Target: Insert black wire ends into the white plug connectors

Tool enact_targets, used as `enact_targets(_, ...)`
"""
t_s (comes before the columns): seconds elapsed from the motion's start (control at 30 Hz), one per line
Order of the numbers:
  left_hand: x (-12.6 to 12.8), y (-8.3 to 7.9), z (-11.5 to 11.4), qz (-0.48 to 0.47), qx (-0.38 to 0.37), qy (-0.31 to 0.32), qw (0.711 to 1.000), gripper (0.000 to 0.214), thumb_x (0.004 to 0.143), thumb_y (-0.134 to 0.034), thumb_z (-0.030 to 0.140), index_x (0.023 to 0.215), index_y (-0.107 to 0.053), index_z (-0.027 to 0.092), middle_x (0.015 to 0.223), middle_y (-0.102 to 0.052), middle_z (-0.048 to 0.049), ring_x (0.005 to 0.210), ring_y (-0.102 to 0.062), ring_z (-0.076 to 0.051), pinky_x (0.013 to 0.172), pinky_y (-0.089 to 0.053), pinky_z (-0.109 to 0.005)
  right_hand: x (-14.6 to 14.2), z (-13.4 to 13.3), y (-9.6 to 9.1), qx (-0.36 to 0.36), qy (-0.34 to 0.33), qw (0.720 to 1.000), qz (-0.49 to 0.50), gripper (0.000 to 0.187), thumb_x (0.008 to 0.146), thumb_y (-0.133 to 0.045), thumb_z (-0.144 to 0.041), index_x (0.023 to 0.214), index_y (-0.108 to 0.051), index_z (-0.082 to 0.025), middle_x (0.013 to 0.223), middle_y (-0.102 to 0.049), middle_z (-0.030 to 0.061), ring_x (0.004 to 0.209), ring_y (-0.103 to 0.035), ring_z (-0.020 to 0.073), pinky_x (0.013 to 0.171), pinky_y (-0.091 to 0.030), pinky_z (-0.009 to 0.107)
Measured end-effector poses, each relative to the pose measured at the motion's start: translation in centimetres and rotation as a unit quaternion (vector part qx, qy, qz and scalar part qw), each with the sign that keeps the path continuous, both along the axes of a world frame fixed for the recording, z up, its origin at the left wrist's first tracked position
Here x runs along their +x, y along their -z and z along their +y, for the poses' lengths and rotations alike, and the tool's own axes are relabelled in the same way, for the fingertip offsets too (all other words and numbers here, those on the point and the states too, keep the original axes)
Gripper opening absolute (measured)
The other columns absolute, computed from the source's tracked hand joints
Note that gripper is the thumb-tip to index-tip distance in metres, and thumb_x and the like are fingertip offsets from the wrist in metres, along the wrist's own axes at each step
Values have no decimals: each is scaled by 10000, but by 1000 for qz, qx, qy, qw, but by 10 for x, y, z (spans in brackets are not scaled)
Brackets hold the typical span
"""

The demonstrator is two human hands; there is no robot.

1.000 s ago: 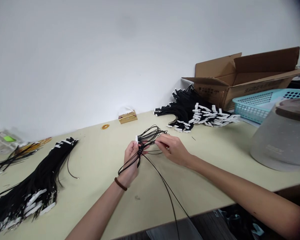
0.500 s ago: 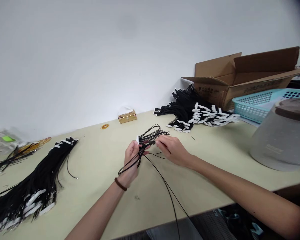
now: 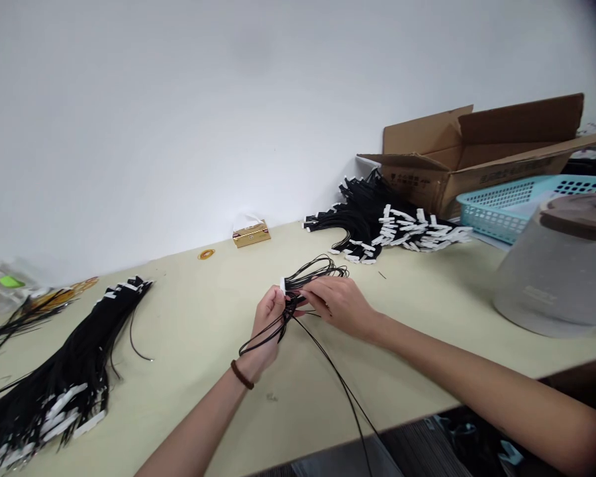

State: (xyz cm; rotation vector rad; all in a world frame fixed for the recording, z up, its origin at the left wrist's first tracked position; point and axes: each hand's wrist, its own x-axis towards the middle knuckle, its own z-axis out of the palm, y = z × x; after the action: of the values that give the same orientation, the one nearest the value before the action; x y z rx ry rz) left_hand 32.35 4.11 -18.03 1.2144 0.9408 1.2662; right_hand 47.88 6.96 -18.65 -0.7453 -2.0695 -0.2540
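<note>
My left hand (image 3: 268, 321) is closed around a black wire harness (image 3: 318, 268) with a white connector (image 3: 283, 285) sticking up beside the thumb. Several of its thin wires loop away beyond the hands, some drape over my left wrist, and a few hang down past the table's front edge. My right hand (image 3: 340, 305) has its fingers bent and pinched at the wires just right of the connector. Which wire lies between those fingertips is hidden.
A pile of black harnesses (image 3: 74, 358) lies on the table (image 3: 189, 411) at left, another pile (image 3: 372, 212) at back right. Beyond stand a tissue pack (image 3: 251, 234), a cardboard box (image 3: 427, 185), a blue basket (image 3: 496, 212) and a grey lidded container (image 3: 546, 271). Rubber bands (image 3: 206, 254) lie near the wall.
My right fingertips have come left and slightly down, closer to the connector and my left hand. The left hand and connector sit slightly further right and lower in view.
</note>
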Motion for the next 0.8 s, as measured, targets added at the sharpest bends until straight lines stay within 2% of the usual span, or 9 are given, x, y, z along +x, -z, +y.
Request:
enact_targets(0.23,0,-2,-2,10,9,4,1000,300,765,-507,477,775,-538,179,876,-612,-27,773,-542,-123,732,-466,-250,2,0,-1,9,-22,1000,-1,197,887,-398,-168,746,-535,-166,656,-588,11,583,-503,114,543,-307,244)
enact_targets(0.43,0,-3,-2,28,18,7,999,307,763,-505,483,767,-541,178,844,-598,-20,752,-538,-126,707,-476,-259,3,-1,-2,16,-43,999,25,184,886,-401,-167,771,-545,-169,662,-601,13,579,-514,115,536,-335,240)
enact_targets(0.6,1,-3,-2,23,18,11,1000,282,779,-497,460,765,-539,182,881,-617,-23,824,-559,-138,741,-476,-257,2,-2,-1,15,-65,996,59,152,878,-417,-146,805,-549,-168,732,-634,28,641,-548,119,588,-391,233)
enact_targets(0.8,1,-4,-3,3,3,17,1000,279,780,-508,448,776,-544,172,936,-636,-42,863,-581,-149,764,-478,-269,1,0,1,-1,-60,996,62,137,877,-438,-148,822,-561,-169,721,-623,13,646,-541,112,597,-390,221)
